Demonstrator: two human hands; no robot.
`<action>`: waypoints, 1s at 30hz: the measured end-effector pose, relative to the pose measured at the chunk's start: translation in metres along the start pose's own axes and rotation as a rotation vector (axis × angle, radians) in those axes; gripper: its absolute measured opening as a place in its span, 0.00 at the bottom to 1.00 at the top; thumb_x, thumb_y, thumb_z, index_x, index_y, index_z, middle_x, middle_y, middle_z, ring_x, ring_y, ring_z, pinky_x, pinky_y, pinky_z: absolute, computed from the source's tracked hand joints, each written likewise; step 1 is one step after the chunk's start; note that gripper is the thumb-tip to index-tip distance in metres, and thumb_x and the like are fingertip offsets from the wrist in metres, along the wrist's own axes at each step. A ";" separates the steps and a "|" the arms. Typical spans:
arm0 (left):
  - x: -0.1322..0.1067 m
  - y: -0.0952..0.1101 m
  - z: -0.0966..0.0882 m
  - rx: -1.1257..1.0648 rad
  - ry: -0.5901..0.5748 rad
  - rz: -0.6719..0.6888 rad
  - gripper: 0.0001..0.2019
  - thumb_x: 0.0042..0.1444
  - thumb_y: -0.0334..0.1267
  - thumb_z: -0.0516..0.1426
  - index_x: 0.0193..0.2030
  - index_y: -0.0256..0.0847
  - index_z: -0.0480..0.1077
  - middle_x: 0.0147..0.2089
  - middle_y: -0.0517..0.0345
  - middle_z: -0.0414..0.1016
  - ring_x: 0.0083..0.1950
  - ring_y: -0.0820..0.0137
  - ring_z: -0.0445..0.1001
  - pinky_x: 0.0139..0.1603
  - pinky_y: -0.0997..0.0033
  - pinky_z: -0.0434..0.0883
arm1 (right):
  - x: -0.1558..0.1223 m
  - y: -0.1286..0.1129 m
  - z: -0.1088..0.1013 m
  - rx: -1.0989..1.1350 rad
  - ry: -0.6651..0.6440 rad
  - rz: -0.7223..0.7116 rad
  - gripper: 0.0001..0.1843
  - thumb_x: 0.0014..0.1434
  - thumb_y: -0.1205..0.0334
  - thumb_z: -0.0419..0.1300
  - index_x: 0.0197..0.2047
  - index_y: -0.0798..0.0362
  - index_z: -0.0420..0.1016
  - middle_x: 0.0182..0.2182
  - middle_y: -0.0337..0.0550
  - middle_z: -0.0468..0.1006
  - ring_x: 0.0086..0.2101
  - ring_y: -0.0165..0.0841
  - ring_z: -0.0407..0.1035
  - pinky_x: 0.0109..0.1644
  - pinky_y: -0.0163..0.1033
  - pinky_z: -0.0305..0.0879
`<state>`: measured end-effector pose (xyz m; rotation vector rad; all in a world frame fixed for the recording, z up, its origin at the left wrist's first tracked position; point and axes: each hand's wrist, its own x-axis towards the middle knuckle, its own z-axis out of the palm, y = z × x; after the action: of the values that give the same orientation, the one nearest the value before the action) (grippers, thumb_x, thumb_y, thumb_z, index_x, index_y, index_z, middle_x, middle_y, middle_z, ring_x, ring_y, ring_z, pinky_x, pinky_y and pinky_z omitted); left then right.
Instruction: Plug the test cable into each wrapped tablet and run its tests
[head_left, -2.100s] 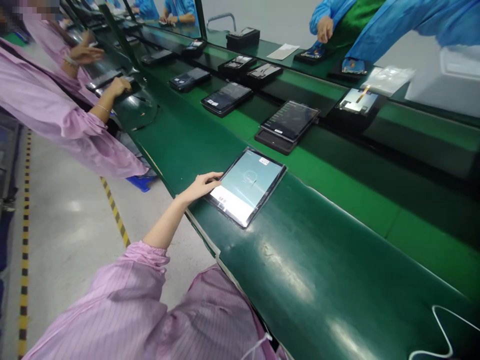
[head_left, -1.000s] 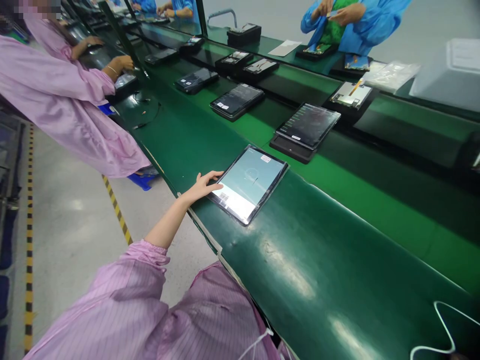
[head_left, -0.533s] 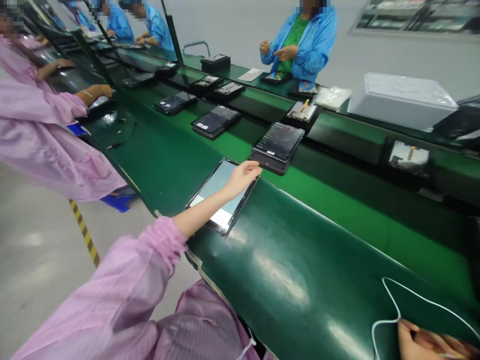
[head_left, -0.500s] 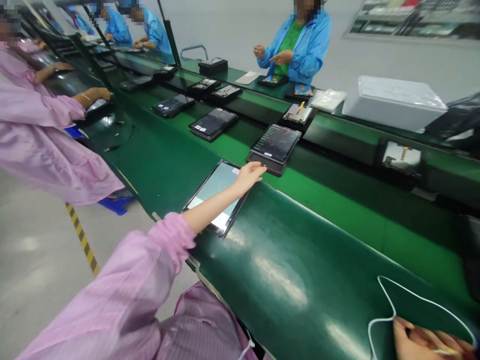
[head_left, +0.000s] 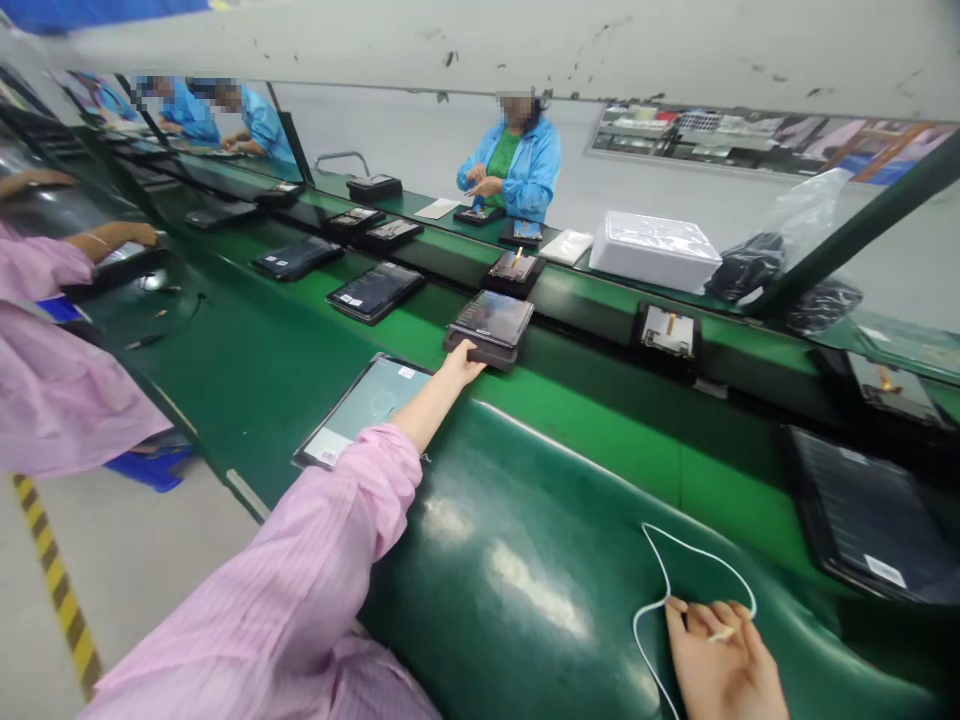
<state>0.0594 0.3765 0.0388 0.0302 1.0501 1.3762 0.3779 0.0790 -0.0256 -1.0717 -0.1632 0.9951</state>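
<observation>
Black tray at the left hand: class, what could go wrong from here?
The dark tablet on the black tray might slide if the left hand jolts the tray. The pink sleeve overlaps the lit tablet in view and could brush it. The white cable, looped at the right hand, could snag.

A loose pink sleeve (head_left: 255, 590) covers the person's left arm, its light cloth lined with fine, slightly darker stripes that run lengthwise. Soft creases ripple through the fabric, which is full along the arm and bunches into a ruffled, gathered cuff (head_left: 386, 470) partway down the forearm (head_left: 429, 408). The left hand (head_left: 462, 366) is bare, as is the right hand (head_left: 724, 660), cropped by the frame's lower edge. Matching cloth over the torso (head_left: 379, 685) shows a duskier, mauve-pink tone.
</observation>
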 end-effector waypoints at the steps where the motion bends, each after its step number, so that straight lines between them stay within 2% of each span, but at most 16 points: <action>1: -0.004 -0.004 0.002 -0.017 -0.024 -0.030 0.18 0.66 0.42 0.59 0.59 0.38 0.68 0.58 0.48 0.72 0.53 0.60 0.76 0.52 0.53 0.77 | 0.001 0.000 -0.002 0.004 0.017 0.021 0.20 0.40 0.60 0.72 0.32 0.51 0.65 0.23 0.27 0.62 0.20 0.22 0.58 0.33 0.36 0.76; 4: -0.022 -0.022 0.000 -0.036 -0.078 -0.099 0.17 0.66 0.42 0.59 0.59 0.38 0.69 0.57 0.48 0.73 0.52 0.61 0.77 0.51 0.54 0.77 | 0.004 -0.002 -0.005 0.002 0.019 0.046 0.18 0.39 0.64 0.70 0.31 0.51 0.66 0.23 0.28 0.62 0.19 0.21 0.56 0.31 0.34 0.76; 6: -0.038 -0.036 -0.009 -0.055 -0.104 -0.121 0.17 0.66 0.42 0.59 0.58 0.38 0.69 0.56 0.49 0.73 0.51 0.62 0.77 0.50 0.56 0.78 | 0.002 -0.005 -0.005 0.023 -0.001 0.029 0.18 0.36 0.68 0.68 0.30 0.51 0.65 0.24 0.29 0.62 0.19 0.20 0.56 0.28 0.32 0.74; 9: -0.067 -0.053 -0.031 -0.074 -0.133 -0.140 0.15 0.67 0.42 0.59 0.56 0.37 0.70 0.54 0.50 0.74 0.48 0.64 0.78 0.46 0.59 0.78 | -0.006 -0.009 0.002 0.066 -0.054 0.008 0.20 0.31 0.75 0.63 0.26 0.51 0.58 0.25 0.30 0.60 0.21 0.20 0.53 0.22 0.26 0.66; 11: -0.087 -0.061 -0.051 -0.078 -0.148 -0.146 0.11 0.66 0.37 0.59 0.53 0.36 0.71 0.48 0.53 0.76 0.42 0.68 0.78 0.43 0.63 0.78 | -0.016 -0.012 0.010 0.065 -0.109 -0.001 0.20 0.31 0.76 0.61 0.25 0.51 0.55 0.25 0.31 0.59 0.21 0.20 0.50 0.20 0.24 0.59; 13: -0.109 -0.068 -0.073 -0.078 -0.162 -0.148 0.09 0.62 0.27 0.58 0.49 0.35 0.73 0.40 0.56 0.77 0.36 0.71 0.78 0.43 0.65 0.78 | -0.026 -0.018 0.020 0.042 -0.146 -0.047 0.16 0.34 0.72 0.62 0.28 0.51 0.62 0.24 0.31 0.59 0.20 0.21 0.44 0.18 0.25 0.53; 15: -0.131 -0.074 -0.096 -0.075 -0.174 -0.144 0.17 0.53 0.19 0.57 0.47 0.37 0.74 0.34 0.59 0.78 0.33 0.72 0.78 0.46 0.65 0.78 | -0.035 -0.028 0.031 -0.002 -0.142 -0.128 0.17 0.40 0.66 0.62 0.38 0.52 0.73 0.22 0.31 0.58 0.20 0.23 0.37 0.16 0.28 0.47; 18: -0.168 -0.083 -0.130 -0.060 -0.182 -0.140 0.24 0.41 0.18 0.58 0.46 0.41 0.74 0.32 0.62 0.79 0.33 0.70 0.79 0.49 0.61 0.78 | -0.045 -0.049 0.052 -0.113 -0.129 -0.237 0.24 0.49 0.54 0.62 0.51 0.47 0.77 0.20 0.32 0.63 0.20 0.25 0.31 0.15 0.34 0.42; 20: -0.193 -0.089 -0.154 -0.039 -0.184 -0.146 0.24 0.37 0.20 0.60 0.43 0.42 0.74 0.32 0.62 0.80 0.35 0.68 0.80 0.49 0.59 0.78 | -0.045 -0.061 0.072 -0.203 -0.169 -0.274 0.25 0.51 0.49 0.63 0.54 0.38 0.75 0.24 0.34 0.71 0.18 0.25 0.33 0.17 0.36 0.43; 22: -0.217 -0.094 -0.180 -0.008 -0.182 -0.161 0.20 0.35 0.23 0.63 0.38 0.42 0.74 0.32 0.61 0.80 0.36 0.66 0.81 0.48 0.59 0.78 | -0.038 -0.063 0.096 -0.361 -0.272 -0.279 0.33 0.49 0.50 0.67 0.59 0.32 0.69 0.31 0.36 0.78 0.16 0.24 0.40 0.20 0.38 0.50; 23: -0.228 -0.095 -0.193 0.015 -0.175 -0.171 0.18 0.34 0.25 0.65 0.36 0.42 0.73 0.32 0.61 0.81 0.36 0.66 0.81 0.47 0.60 0.79 | -0.031 -0.059 0.110 -0.496 -0.345 -0.277 0.38 0.47 0.51 0.69 0.62 0.33 0.66 0.34 0.37 0.81 0.16 0.24 0.43 0.22 0.38 0.53; 24: -0.238 -0.096 -0.208 0.048 -0.168 -0.190 0.17 0.35 0.26 0.67 0.35 0.42 0.73 0.33 0.61 0.81 0.37 0.65 0.81 0.46 0.61 0.79 | -0.021 -0.051 0.124 -0.659 -0.421 -0.279 0.38 0.49 0.50 0.70 0.63 0.39 0.66 0.35 0.40 0.82 0.17 0.24 0.45 0.23 0.38 0.54; 25: -0.246 -0.096 -0.222 0.096 -0.162 -0.214 0.17 0.35 0.29 0.69 0.34 0.42 0.73 0.33 0.60 0.81 0.38 0.64 0.82 0.45 0.62 0.79 | -0.010 -0.040 0.137 -0.829 -0.500 -0.305 0.34 0.53 0.45 0.66 0.61 0.45 0.69 0.37 0.44 0.82 0.18 0.25 0.48 0.23 0.37 0.52; 27: -0.259 -0.096 -0.251 0.219 -0.166 -0.281 0.19 0.35 0.33 0.72 0.35 0.43 0.73 0.35 0.59 0.83 0.40 0.62 0.83 0.44 0.62 0.79 | 0.015 -0.012 0.163 -1.180 -0.689 -0.405 0.29 0.64 0.39 0.52 0.57 0.52 0.72 0.39 0.49 0.82 0.21 0.29 0.57 0.26 0.39 0.60; 29: -0.266 -0.094 -0.275 0.377 -0.234 -0.365 0.19 0.36 0.40 0.75 0.35 0.43 0.74 0.33 0.57 0.83 0.35 0.62 0.83 0.40 0.63 0.79 | 0.039 0.018 0.184 -1.477 -0.917 -0.582 0.29 0.70 0.47 0.40 0.57 0.56 0.72 0.45 0.54 0.81 0.32 0.37 0.71 0.39 0.45 0.70; 30: -0.268 -0.093 -0.285 0.456 -0.289 -0.407 0.19 0.38 0.44 0.75 0.34 0.43 0.75 0.29 0.57 0.82 0.32 0.63 0.82 0.38 0.64 0.78 | 0.048 0.032 0.192 -1.523 -0.978 -0.594 0.27 0.69 0.50 0.41 0.54 0.56 0.74 0.47 0.55 0.80 0.39 0.40 0.73 0.47 0.48 0.71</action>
<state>-0.0010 -0.0158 -0.0220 0.3252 1.0358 0.7232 0.2800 0.2445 0.0317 -1.5617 -2.1665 0.6463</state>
